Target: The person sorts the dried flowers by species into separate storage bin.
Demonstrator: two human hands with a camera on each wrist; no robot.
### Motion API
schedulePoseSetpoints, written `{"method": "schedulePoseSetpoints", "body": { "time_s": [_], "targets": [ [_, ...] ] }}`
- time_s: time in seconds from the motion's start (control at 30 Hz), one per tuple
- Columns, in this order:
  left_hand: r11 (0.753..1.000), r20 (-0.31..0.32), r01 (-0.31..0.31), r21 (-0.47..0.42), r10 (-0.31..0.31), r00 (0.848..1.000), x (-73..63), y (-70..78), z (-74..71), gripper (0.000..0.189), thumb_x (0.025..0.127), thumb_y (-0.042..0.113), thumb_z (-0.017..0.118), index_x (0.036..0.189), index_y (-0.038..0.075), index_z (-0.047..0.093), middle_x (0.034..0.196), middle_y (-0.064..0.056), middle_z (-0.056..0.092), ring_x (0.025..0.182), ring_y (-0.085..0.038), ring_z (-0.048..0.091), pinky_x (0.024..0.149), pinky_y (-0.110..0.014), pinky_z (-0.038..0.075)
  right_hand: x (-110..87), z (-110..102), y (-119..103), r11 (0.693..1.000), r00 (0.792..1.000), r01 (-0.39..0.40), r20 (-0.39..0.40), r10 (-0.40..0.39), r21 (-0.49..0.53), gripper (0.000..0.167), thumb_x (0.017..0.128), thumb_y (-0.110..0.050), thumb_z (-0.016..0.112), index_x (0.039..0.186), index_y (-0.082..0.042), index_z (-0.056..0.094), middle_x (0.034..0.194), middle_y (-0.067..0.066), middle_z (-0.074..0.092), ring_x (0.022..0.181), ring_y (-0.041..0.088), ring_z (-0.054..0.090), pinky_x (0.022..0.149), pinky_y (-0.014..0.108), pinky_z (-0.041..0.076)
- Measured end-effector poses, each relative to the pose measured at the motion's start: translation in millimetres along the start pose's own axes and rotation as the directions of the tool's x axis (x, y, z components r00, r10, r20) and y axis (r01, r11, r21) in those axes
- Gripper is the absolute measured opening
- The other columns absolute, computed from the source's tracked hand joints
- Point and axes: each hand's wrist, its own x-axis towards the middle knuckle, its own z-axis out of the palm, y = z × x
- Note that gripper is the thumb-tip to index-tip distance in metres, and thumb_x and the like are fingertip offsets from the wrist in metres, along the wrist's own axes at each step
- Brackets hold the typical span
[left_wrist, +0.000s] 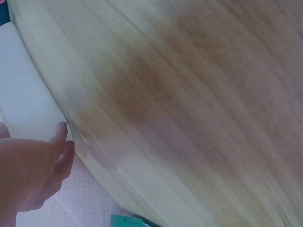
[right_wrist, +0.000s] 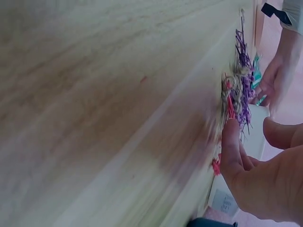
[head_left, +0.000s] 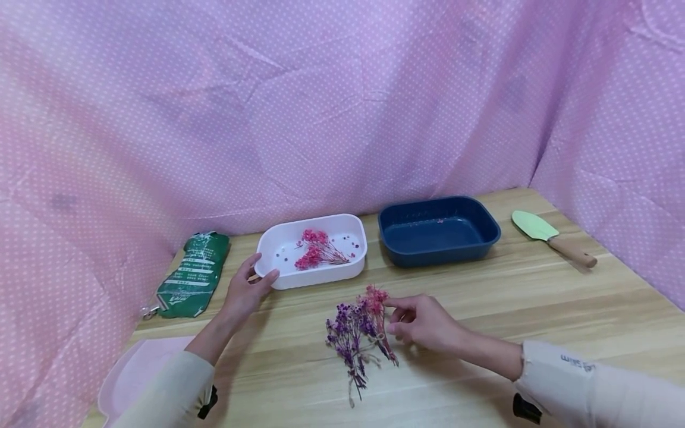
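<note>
My left hand [head_left: 244, 291] holds the left end of a white plastic basin [head_left: 321, 276], its fingers at the left rim and its thumb at the front corner. Inside the basin lie pink dried flowers [head_left: 316, 252] and a few loose dark bits. On the table in front, a bunch of purple dried flowers [head_left: 348, 333] lies beside a pink bunch [head_left: 377, 300], both with thin stems. My right hand [head_left: 428, 324] is at the pink bunch's right side. In the right wrist view its thumb stands apart from the fingers [right_wrist: 231, 142], which reach the stems.
A dark blue basin [head_left: 439, 252] stands right of the white one. Farther right lies a green trowel [head_left: 535, 226] with a wooden handle. A green printed bag [head_left: 195, 276] lies at the left, and a pale pink item [head_left: 139, 368] is at the near left edge. Pink dotted cloth hangs behind.
</note>
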Motion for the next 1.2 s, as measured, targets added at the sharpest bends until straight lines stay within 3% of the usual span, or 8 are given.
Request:
{"method": "schedulePoseSetpoints", "body": {
  "time_s": [0.2,0.37,0.53,0.73,0.97,1.03,1.13,1.2],
  "targets": [
    [1.000,-0.005,-0.005,-0.021,0.005,1.000,0.5,-1.8,0.3,0.081,0.093,0.038,0.062,0.155,0.017,0.015,0.148,-0.019,0.030,0.127,-0.032,0.041,0.100,-0.034,0.046,4.9,12,2,0.989,0.998,0.060,-0.006,-0.062,-0.135,0.056,0.083,-0.007,0.074,0.130,0.012,0.051,0.076,0.002,0.061,0.064,0.014,0.057,0.052,0.024,0.050],
    [0.999,-0.001,-0.019,-0.045,0.019,1.000,0.9,-1.8,0.6,0.080,0.093,0.036,0.062,0.155,0.016,0.016,0.147,-0.020,0.029,0.128,-0.031,0.041,0.097,-0.027,0.048,6.9,22,1,0.941,0.989,0.131,-0.025,-0.146,-0.313,0.049,0.082,-0.006,0.074,0.125,0.012,0.056,0.069,-0.003,0.054,0.061,0.010,0.049,0.054,0.022,0.046],
    [0.999,0.001,-0.013,-0.030,0.013,1.000,1.2,-1.2,0.5,0.081,0.093,0.038,0.062,0.155,0.017,0.015,0.148,-0.020,0.028,0.128,-0.031,0.040,0.100,-0.032,0.046,6.2,27,-2,0.870,0.986,0.140,-0.017,-0.167,-0.473,0.055,0.080,-0.003,0.072,0.130,0.011,0.052,0.073,-0.003,0.050,0.064,0.011,0.045,0.054,0.023,0.041],
    [1.000,0.001,-0.017,-0.018,0.017,1.000,0.9,-1.9,0.5,0.080,0.094,0.036,0.062,0.155,0.015,0.015,0.147,-0.021,0.030,0.126,-0.032,0.042,0.099,-0.031,0.047,4.4,27,-1,0.761,0.966,0.191,-0.018,-0.258,-0.620,0.054,0.074,0.011,0.060,0.128,0.008,0.056,0.084,0.003,0.058,0.073,0.016,0.056,0.063,0.030,0.054],
    [1.000,0.006,-0.015,-0.022,0.015,1.000,0.3,-1.1,-0.1,0.082,0.093,0.039,0.062,0.155,0.016,0.014,0.148,-0.020,0.029,0.127,-0.031,0.041,0.100,-0.034,0.045,5.7,24,4,0.656,0.951,0.199,-0.019,-0.310,-0.728,0.053,0.074,0.007,0.065,0.126,0.006,0.058,0.082,0.002,0.056,0.070,0.016,0.056,0.059,0.031,0.053],
    [1.000,0.008,-0.015,-0.020,0.015,1.000,0.2,-0.9,-0.1,0.081,0.093,0.038,0.062,0.155,0.016,0.014,0.149,-0.020,0.028,0.127,-0.031,0.041,0.100,-0.034,0.045,7.5,21,3,0.665,0.950,0.210,-0.012,-0.313,-0.716,0.043,0.076,0.008,0.065,0.118,0.004,0.062,0.078,0.001,0.056,0.066,0.014,0.054,0.057,0.028,0.052],
    [1.000,0.008,-0.014,-0.011,0.014,1.000,0.0,-0.3,-0.1,0.081,0.094,0.037,0.061,0.155,0.017,0.014,0.149,-0.020,0.028,0.127,-0.032,0.041,0.101,-0.035,0.045,11.1,14,2,0.727,0.955,0.223,-0.005,-0.298,-0.649,0.020,0.080,0.008,0.062,0.096,-0.003,0.067,0.070,-0.001,0.055,0.060,0.010,0.050,0.052,0.023,0.047],
    [1.000,0.010,-0.013,-0.005,0.013,1.000,-0.6,0.4,0.1,0.080,0.094,0.036,0.061,0.155,0.017,0.013,0.149,-0.020,0.028,0.127,-0.032,0.040,0.101,-0.036,0.045,13.3,6,-1,0.775,0.957,0.235,0.001,-0.289,-0.587,0.017,0.083,0.007,0.063,0.091,-0.007,0.068,0.065,-0.001,0.055,0.056,0.008,0.046,0.049,0.021,0.042]
  ]
}}
